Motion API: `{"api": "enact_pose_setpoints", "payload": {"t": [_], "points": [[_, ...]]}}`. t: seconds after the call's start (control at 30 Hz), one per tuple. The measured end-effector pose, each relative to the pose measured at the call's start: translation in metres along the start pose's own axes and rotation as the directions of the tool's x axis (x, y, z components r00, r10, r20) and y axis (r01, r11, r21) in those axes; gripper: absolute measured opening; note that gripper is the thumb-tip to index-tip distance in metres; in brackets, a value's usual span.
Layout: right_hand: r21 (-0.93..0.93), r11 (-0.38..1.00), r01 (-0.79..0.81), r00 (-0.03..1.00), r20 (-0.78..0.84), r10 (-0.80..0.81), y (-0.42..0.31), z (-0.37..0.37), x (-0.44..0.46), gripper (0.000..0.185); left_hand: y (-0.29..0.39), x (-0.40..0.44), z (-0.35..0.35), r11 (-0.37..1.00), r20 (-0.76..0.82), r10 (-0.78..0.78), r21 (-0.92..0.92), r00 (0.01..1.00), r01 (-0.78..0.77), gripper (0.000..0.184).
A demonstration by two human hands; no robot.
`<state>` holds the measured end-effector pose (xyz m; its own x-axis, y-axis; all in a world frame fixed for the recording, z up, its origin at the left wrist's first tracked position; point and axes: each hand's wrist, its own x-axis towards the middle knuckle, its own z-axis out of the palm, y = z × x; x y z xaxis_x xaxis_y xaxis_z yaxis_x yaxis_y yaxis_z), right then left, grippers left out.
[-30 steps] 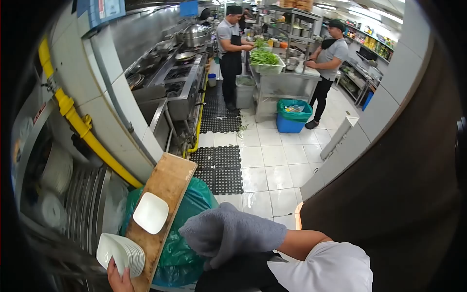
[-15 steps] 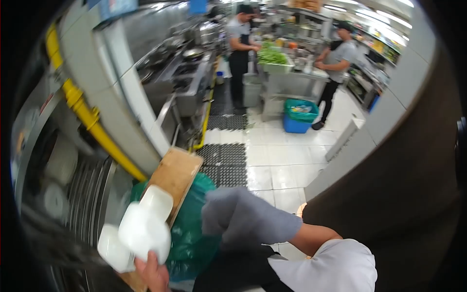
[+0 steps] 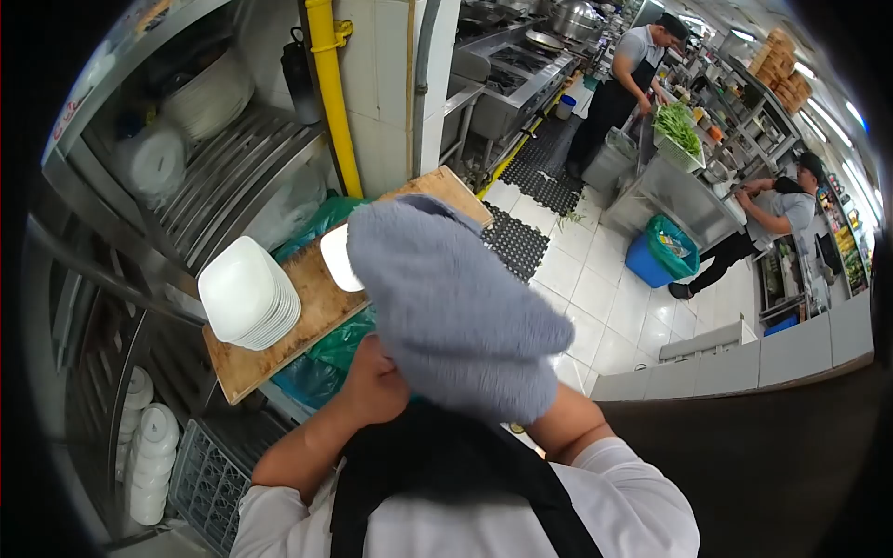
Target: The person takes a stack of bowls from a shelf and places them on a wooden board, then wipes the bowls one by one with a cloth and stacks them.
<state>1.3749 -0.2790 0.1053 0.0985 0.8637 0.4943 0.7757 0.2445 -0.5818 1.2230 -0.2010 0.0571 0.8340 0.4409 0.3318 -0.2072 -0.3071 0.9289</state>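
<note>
A grey cloth (image 3: 456, 307) covers my right hand completely, so its fingers are hidden. Against the cloth's lower left edge is my left hand (image 3: 377, 383), its fingers curled; whatever it grips is hidden by the cloth. To the left, a stack of white square dishes (image 3: 244, 290) rests tilted on a wooden board (image 3: 296, 270). Another white dish (image 3: 340, 259) lies on the board, partly behind the cloth.
Green plastic (image 3: 339, 358) hangs under the board. A metal rack (image 3: 223, 177) with plates and a grey crate (image 3: 209, 488) are at the left. Two people stand beyond, near a tray of greens (image 3: 679, 135) and a blue bin (image 3: 651, 260).
My left hand first took a white dish from the stack, then moved right to the cloth, where that dish no longer shows. The view has turned left and down.
</note>
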Motion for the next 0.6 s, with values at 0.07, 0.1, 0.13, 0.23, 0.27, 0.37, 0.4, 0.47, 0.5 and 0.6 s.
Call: {"api": "enact_pose_setpoints", "payload": {"t": [0.07,0.1,0.13,0.23,0.27,0.37,0.4,0.47,0.5,0.6], "points": [[-0.013,0.999,0.034,0.999,0.034,-0.034,0.010,-0.002,0.015,0.057,0.018,0.000,-0.003,0.990,0.029,-0.141,0.009,0.990,0.141,0.016],[-0.003,0.999,0.045,0.998,0.043,-0.045,0.015,-0.002,0.021,0.059,0.019,-0.001,-0.004,0.982,-0.003,-0.174,-0.070,0.985,0.173,0.017],[0.001,0.999,0.050,0.998,0.046,-0.050,0.019,-0.001,0.027,0.060,0.018,-0.004,-0.004,0.968,-0.036,-0.207,-0.151,0.978,0.200,0.018],[0.021,0.999,0.040,0.999,0.009,-0.041,0.034,0.012,0.034,0.064,0.007,-0.009,-0.007,0.882,-0.093,-0.230,-0.441,0.969,0.167,0.030],[0.021,0.999,0.037,0.999,-0.009,-0.037,0.037,0.018,0.036,0.065,0.006,-0.005,-0.002,0.823,-0.150,-0.228,-0.558,0.962,0.108,0.031],[-0.041,0.999,-0.007,0.997,-0.082,0.004,0.030,0.044,0.020,0.069,-0.009,0.004,-0.005,0.695,-0.247,-0.226,-0.719,0.942,-0.022,0.039],[-0.058,0.998,-0.028,0.995,-0.101,0.023,0.027,0.053,0.011,0.070,-0.014,0.005,-0.006,0.668,-0.263,-0.222,-0.742,0.939,-0.051,0.043],[-0.090,0.994,-0.060,0.988,-0.150,0.046,0.022,0.070,-0.009,0.073,-0.017,0.007,0.000,0.680,-0.303,-0.291,-0.733,0.907,-0.027,0.040],[-0.088,0.994,-0.060,0.987,-0.153,0.046,0.021,0.075,-0.015,0.074,-0.018,0.009,0.002,0.684,-0.318,-0.324,-0.729,0.891,-0.012,0.039],[-0.023,1.000,-0.004,0.999,-0.048,0.003,0.018,0.065,-0.017,0.075,-0.011,0.001,-0.001,0.904,-0.321,-0.149,-0.428,0.935,-0.002,0.049]]}}
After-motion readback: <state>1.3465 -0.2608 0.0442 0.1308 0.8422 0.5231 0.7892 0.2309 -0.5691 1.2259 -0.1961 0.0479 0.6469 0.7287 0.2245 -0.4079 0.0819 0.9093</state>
